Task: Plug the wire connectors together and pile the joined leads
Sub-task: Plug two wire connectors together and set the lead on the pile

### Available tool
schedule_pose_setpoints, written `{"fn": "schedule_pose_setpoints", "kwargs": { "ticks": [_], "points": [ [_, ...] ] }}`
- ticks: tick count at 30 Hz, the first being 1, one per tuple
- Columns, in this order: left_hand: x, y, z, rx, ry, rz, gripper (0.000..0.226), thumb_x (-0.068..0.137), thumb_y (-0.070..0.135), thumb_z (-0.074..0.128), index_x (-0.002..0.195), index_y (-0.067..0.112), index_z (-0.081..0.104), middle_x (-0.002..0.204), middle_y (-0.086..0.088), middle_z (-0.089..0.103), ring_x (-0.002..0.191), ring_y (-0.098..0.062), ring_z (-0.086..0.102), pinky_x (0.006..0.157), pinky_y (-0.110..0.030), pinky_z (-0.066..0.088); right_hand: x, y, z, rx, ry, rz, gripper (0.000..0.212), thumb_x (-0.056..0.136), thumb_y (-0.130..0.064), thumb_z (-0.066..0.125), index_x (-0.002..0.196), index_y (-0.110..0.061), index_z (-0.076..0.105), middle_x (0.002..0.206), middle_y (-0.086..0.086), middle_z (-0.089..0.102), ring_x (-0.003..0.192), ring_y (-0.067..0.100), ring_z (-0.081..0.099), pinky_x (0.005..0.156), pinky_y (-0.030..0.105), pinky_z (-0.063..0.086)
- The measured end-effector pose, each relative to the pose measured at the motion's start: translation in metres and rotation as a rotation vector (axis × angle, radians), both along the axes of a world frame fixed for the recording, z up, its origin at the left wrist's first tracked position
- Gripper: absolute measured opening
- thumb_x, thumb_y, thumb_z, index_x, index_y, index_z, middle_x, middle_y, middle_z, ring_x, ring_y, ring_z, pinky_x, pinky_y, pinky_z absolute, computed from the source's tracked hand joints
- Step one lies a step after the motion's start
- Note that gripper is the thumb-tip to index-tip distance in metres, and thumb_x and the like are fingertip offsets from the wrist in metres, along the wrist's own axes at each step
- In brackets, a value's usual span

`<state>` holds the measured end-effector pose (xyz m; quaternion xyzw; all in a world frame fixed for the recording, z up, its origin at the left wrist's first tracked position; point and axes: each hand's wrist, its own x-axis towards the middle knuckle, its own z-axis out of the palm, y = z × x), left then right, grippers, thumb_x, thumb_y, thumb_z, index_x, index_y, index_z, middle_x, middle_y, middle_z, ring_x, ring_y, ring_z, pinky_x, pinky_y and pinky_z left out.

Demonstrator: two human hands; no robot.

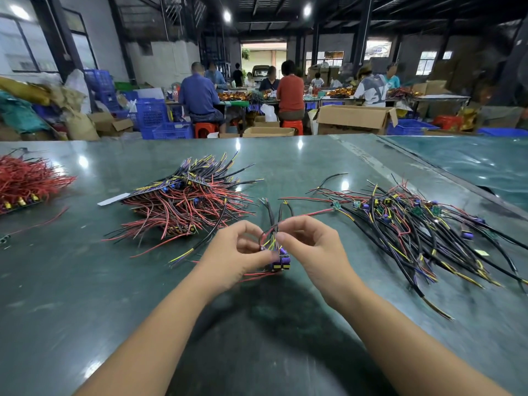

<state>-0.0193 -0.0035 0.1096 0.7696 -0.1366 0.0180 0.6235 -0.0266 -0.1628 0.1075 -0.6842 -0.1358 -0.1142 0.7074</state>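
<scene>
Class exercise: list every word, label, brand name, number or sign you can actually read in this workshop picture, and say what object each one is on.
No text can be read anywhere.
White strip beside the middle wire pile: no print can be made out.
Cardboard boxes and blue crates: any marks too small or blurred to read.
Purple parts held by both hands: print too blurred to read.

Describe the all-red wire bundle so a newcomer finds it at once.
Start at the green worktable and follow its left edge. There lies the red wire bundle, apart from the central stacked pile. Unlike the two mixed black, red and yellow heaps, its leads are all red.
</scene>
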Motion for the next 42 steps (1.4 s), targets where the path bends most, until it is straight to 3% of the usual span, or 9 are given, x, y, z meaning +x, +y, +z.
{"fn": "schedule_pose_setpoints", "kwargs": {
  "ticks": [3,6,10,13,20,31,37,40,42],
  "points": [
    [0.002,-0.002,-0.001,-0.08,-0.086,0.02,0.011,0.081,0.007,0.072,0.079,0.012,0.062,0.065,-0.002,0.063,0.063,-0.015,0.055,0.065,-0.029,0.046,0.003,-0.002,-0.005,-0.166,0.002,-0.047,0.017,0.084,-0.01,0.068,0.071,-0.019,0.062,0.068,-0.008,0.06,0.065,0.005,0.054,0.066,0.021,0.043],
    [0.0,-0.006,-0.004,-0.13,-0.082,-0.018,0.016,0.089,0.004,0.06,0.084,0.016,0.068,0.068,0.003,0.068,0.061,-0.009,0.062,0.061,-0.02,0.052,0.003,0.001,-0.009,-0.323,-0.003,-0.005,0.014,0.092,-0.017,0.059,0.088,-0.028,0.067,0.096,-0.005,0.066,0.089,0.004,0.062,0.081,0.023,0.049],
    [0.001,-0.005,-0.003,-0.168,-0.044,-0.032,0.022,0.082,0.001,0.068,0.093,0.019,0.063,0.067,-0.001,0.069,0.056,-0.011,0.064,0.056,-0.02,0.052,0.003,0.002,-0.006,-0.21,-0.044,0.08,0.026,0.095,-0.009,0.053,0.108,-0.029,0.064,0.116,-0.002,0.065,0.107,0.004,0.06,0.09,0.016,0.046],
    [0.002,-0.003,-0.004,-0.144,-0.008,-0.028,0.023,0.077,-0.001,0.072,0.086,0.013,0.056,0.064,-0.003,0.069,0.05,-0.012,0.061,0.05,-0.02,0.049,0.002,0.0,-0.006,-0.13,-0.097,0.063,0.029,0.09,-0.002,0.059,0.104,-0.026,0.068,0.107,0.0,0.065,0.092,0.004,0.062,0.082,0.018,0.049],
    [0.001,-0.004,-0.005,-0.1,-0.047,-0.037,0.009,0.08,0.004,0.072,0.08,0.013,0.072,0.06,0.002,0.067,0.051,-0.005,0.055,0.05,-0.015,0.044,0.005,-0.012,-0.004,-0.182,-0.17,0.085,0.018,0.084,0.004,0.065,0.095,-0.007,0.072,0.087,0.003,0.066,0.082,0.009,0.063,0.077,0.02,0.047],
    [0.004,-0.001,-0.009,0.049,-0.006,-0.031,0.018,0.094,0.008,0.056,0.09,0.001,0.072,0.057,0.005,0.057,0.052,-0.005,0.043,0.051,-0.013,0.038,0.006,-0.018,-0.008,-0.578,-0.324,0.031,0.027,0.084,0.003,0.065,0.101,-0.017,0.075,0.089,-0.005,0.068,0.084,0.004,0.063,0.08,0.017,0.049],
    [0.002,0.0,-0.004,-0.039,0.006,-0.026,0.007,0.083,0.005,0.069,0.089,0.008,0.071,0.074,-0.003,0.072,0.058,-0.005,0.056,0.055,-0.016,0.044,0.009,-0.017,-0.012,-0.395,-0.179,0.005,0.018,0.083,-0.005,0.071,0.081,-0.022,0.074,0.077,-0.004,0.073,0.074,0.007,0.067,0.073,0.021,0.053],
    [0.0,0.0,-0.002,-0.058,-0.011,-0.045,0.016,0.078,0.0,0.073,0.089,0.011,0.069,0.076,-0.001,0.074,0.065,-0.004,0.064,0.062,-0.013,0.047,0.009,-0.013,-0.01,-0.203,-0.059,0.034,0.017,0.085,-0.008,0.069,0.074,-0.021,0.07,0.071,-0.002,0.07,0.069,0.006,0.062,0.069,0.019,0.05],
    [-0.002,-0.002,-0.001,-0.046,-0.016,-0.081,0.018,0.077,-0.002,0.073,0.088,0.012,0.07,0.077,-0.002,0.075,0.067,-0.004,0.065,0.062,-0.013,0.047,0.008,-0.012,-0.009,-0.235,-0.049,0.048,0.013,0.087,-0.014,0.067,0.075,-0.019,0.067,0.069,-0.003,0.067,0.067,0.006,0.06,0.066,0.02,0.048]
  ]
}}
